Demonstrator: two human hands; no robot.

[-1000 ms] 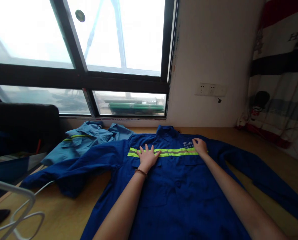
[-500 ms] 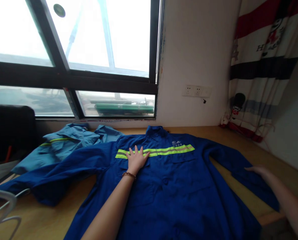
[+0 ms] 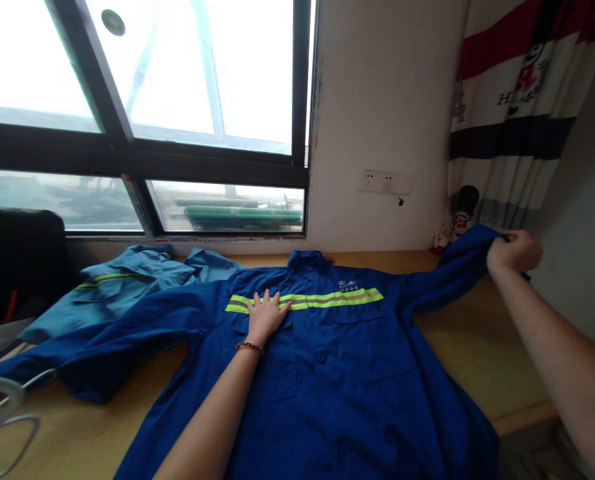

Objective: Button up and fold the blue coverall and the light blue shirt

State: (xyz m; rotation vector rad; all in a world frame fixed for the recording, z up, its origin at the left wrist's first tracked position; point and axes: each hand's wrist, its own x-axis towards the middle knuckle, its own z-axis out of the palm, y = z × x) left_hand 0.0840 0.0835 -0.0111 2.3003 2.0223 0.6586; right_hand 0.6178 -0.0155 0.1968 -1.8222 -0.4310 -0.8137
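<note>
A dark blue work jacket [image 3: 357,353] lies front up across the wooden surface, its collar toward the window. A yellow-green reflective strip crosses its chest, with white lettering above on the right. My left hand [image 3: 267,315] rests flat on the chest and strip, fingers spread, a beaded bracelet at the wrist. At the far right, my right hand [image 3: 514,252] is closed on the jacket's sleeve [image 3: 457,263] and holds it raised toward the wall. The other sleeve [image 3: 127,330] stretches out to the left, partly over a light blue garment.
The light blue garment [image 3: 112,283] lies by the window at left. White bent wire or tubing [image 3: 7,413] stands at the lower left, near a dark chair back [image 3: 20,260]. A patterned curtain [image 3: 512,133] hangs at right. Wall sockets [image 3: 384,181] sit above the wooden surface [image 3: 482,347].
My right hand has lifted the sleeve up and away toward the wall; it lay lower along the right side before. My left hand stays on the chest. The view has shifted slightly.
</note>
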